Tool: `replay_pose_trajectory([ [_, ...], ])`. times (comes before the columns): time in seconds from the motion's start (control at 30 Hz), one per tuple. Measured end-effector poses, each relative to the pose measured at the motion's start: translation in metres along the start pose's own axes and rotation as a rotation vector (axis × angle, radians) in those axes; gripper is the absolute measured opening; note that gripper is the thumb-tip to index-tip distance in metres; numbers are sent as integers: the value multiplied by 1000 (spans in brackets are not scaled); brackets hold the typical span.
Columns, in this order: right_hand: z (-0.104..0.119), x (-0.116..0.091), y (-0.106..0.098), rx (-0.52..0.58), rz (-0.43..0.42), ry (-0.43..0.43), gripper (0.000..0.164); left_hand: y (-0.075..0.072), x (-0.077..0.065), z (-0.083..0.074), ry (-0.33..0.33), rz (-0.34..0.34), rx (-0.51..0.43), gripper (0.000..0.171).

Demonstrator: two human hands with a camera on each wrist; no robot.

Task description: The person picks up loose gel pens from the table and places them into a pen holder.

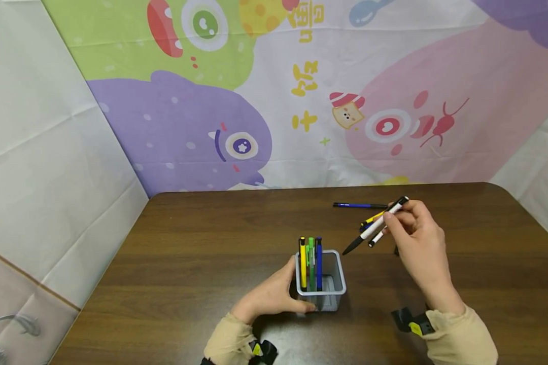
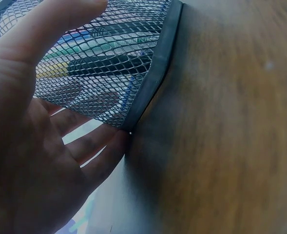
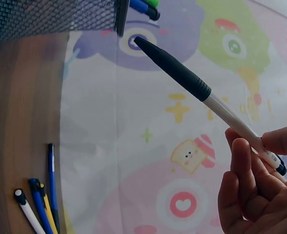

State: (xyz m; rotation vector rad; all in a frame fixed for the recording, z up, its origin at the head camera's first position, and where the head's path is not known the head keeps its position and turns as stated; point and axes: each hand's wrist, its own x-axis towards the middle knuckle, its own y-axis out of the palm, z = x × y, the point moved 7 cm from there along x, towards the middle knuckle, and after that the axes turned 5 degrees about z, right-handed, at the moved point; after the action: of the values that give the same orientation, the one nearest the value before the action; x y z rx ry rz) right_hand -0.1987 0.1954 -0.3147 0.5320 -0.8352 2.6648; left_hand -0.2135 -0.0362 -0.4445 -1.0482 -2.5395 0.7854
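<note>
My left hand (image 1: 276, 294) grips a grey mesh pen holder (image 1: 329, 303) standing on the table, thumb on the near side and fingers around the left side. Inside it, a yellow pen (image 1: 303, 266), a green pen (image 1: 312, 268) and a blue pen (image 1: 319, 266) lean to the left. The left wrist view shows the mesh wall (image 2: 99, 73) against that hand. My right hand (image 1: 422, 248) pinches a white pen (image 1: 375, 226) near its rear end, above the table and right of the holder. Its black tip (image 3: 177, 68) points toward the holder, apart from it.
Behind the right hand, loose pens lie on the brown table (image 1: 201, 253): a blue pen (image 1: 357, 205), a yellow pen (image 1: 368, 220), another blue pen (image 3: 40, 204) and another white pen (image 3: 28, 209). A cartoon-printed cloth (image 1: 297, 152) hangs behind the table's far edge.
</note>
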Motion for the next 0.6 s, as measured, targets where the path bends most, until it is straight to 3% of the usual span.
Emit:
replay_pose_trajectory([
  [0.3, 14, -5, 13, 105, 73, -76, 17, 0, 0, -1, -2, -2, -15, 92],
  [0.6, 19, -12, 40, 0, 184, -161, 14, 0, 1, -1, 16, -9, -6, 93],
])
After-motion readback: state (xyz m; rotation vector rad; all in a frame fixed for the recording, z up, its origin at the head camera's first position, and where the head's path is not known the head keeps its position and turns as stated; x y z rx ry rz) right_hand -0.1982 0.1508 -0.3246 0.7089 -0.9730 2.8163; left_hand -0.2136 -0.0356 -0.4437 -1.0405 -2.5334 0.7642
